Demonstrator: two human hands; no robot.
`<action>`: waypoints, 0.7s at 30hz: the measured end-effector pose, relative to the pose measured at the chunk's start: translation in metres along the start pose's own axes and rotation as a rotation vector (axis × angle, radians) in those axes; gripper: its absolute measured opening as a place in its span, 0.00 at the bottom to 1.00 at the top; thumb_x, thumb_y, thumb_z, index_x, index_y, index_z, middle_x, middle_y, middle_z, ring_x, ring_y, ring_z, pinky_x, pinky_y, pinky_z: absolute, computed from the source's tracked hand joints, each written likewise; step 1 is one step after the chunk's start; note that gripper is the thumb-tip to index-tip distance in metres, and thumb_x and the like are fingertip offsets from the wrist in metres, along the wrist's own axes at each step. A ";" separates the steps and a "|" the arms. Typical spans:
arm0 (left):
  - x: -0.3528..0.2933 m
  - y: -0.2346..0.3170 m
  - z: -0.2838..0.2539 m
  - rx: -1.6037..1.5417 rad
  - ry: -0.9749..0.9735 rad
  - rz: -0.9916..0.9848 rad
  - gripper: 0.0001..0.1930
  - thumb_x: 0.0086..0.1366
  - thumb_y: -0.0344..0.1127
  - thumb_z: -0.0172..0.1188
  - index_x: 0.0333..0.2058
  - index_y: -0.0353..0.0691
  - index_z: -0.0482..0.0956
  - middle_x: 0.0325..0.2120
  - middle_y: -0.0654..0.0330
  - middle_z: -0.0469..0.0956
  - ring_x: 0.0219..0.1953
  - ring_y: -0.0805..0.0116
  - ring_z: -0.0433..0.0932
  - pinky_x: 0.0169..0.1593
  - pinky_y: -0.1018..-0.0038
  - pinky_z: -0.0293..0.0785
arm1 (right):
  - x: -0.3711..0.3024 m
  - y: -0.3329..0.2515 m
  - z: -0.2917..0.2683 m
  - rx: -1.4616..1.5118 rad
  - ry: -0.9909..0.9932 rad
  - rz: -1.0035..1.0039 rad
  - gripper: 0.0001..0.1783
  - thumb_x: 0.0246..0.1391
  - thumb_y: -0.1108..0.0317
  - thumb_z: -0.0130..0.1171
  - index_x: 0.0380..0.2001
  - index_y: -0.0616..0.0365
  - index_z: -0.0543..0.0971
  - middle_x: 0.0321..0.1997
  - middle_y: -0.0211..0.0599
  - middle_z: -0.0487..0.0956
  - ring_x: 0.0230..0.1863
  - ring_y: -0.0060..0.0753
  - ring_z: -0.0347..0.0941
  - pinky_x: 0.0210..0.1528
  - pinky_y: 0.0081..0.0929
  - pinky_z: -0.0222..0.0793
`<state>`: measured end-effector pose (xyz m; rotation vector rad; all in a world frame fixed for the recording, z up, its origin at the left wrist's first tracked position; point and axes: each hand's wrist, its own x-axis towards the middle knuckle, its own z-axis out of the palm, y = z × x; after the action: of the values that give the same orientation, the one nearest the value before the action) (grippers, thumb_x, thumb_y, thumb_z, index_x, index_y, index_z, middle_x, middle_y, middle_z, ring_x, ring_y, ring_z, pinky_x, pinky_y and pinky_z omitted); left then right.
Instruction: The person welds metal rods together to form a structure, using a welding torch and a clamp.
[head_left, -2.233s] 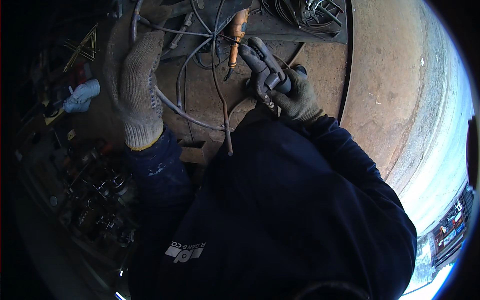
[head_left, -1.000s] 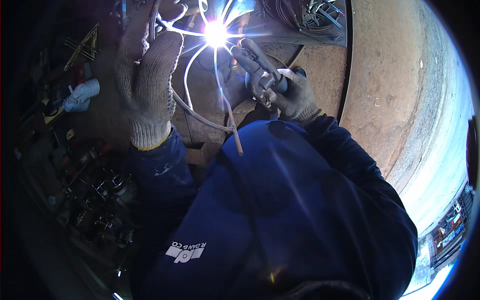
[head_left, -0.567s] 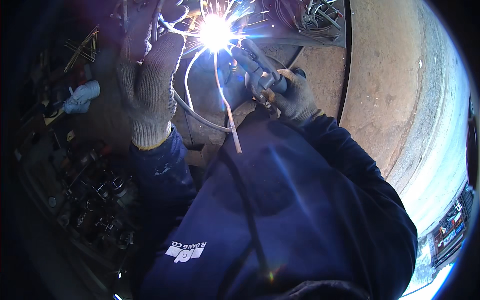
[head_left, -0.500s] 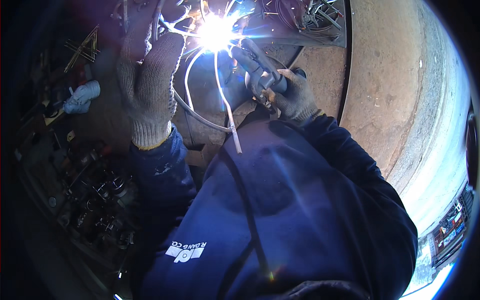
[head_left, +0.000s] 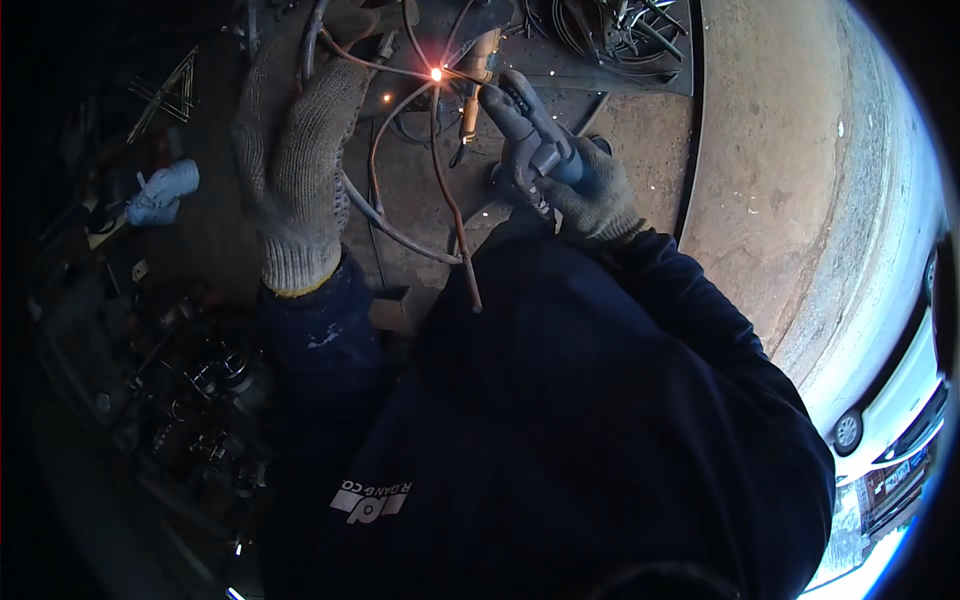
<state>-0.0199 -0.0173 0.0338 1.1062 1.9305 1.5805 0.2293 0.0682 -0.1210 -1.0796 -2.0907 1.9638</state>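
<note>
Thin metal rods, bent and joined into a frame, meet at a small glowing orange-red spot. My left hand, in a knitted work glove, is closed on the frame's far left part; its fingertips are partly hidden in shadow. My right hand, gloved too, grips a dark welding electrode holder. The holder's head points up and left, and a thin electrode reaches from it toward the glowing joint. One curved rod end hangs close in front of my dark jacket.
Behind the joint lies a yellow tool. Rods and cable are heaped at the far right. At the left are thin yellowish rods, a pale crumpled glove and dark metal parts. A white car stands at the right rim.
The bright welding arc has gone out, leaving a small glowing spot at the joint. The scene is darker. Both hands stay nearly in place. A white car has come into view at right.
</note>
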 end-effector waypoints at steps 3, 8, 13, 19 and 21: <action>0.002 -0.002 -0.006 0.008 -0.029 -0.008 0.29 0.65 0.37 0.54 0.60 0.22 0.68 0.54 0.39 0.76 0.60 0.48 0.75 0.63 0.57 0.70 | -0.001 0.001 0.004 -0.059 0.022 -0.055 0.30 0.50 0.53 0.69 0.50 0.63 0.77 0.39 0.50 0.83 0.43 0.46 0.82 0.49 0.37 0.75; 0.000 0.001 -0.006 0.049 -0.006 -0.023 0.28 0.64 0.38 0.54 0.58 0.22 0.71 0.51 0.40 0.78 0.57 0.52 0.77 0.63 0.61 0.71 | -0.001 -0.003 0.003 -0.079 -0.004 -0.064 0.29 0.50 0.54 0.69 0.50 0.62 0.78 0.39 0.49 0.83 0.43 0.46 0.82 0.49 0.37 0.75; 0.000 0.005 0.000 0.039 -0.044 0.057 0.28 0.64 0.39 0.54 0.57 0.23 0.72 0.49 0.40 0.79 0.54 0.54 0.79 0.62 0.65 0.72 | 0.000 0.000 0.003 -0.065 -0.011 -0.072 0.29 0.50 0.53 0.70 0.49 0.62 0.78 0.39 0.49 0.83 0.44 0.46 0.82 0.49 0.37 0.75; -0.001 0.001 -0.005 0.131 0.022 -0.026 0.27 0.65 0.38 0.57 0.58 0.25 0.71 0.51 0.42 0.78 0.56 0.51 0.77 0.61 0.64 0.72 | 0.000 -0.001 0.002 -0.083 -0.011 -0.075 0.29 0.51 0.52 0.70 0.49 0.61 0.78 0.40 0.48 0.83 0.43 0.45 0.82 0.49 0.37 0.75; -0.017 -0.012 -0.016 0.302 0.076 0.007 0.26 0.66 0.37 0.59 0.59 0.29 0.71 0.53 0.45 0.77 0.58 0.51 0.76 0.60 0.63 0.73 | -0.001 -0.007 -0.001 -0.111 -0.044 -0.048 0.29 0.53 0.51 0.69 0.50 0.62 0.77 0.42 0.47 0.82 0.44 0.44 0.82 0.49 0.37 0.75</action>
<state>-0.0257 -0.0409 0.0245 1.1844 2.2737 1.3820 0.2274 0.0686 -0.1144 -1.0017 -2.2506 1.8873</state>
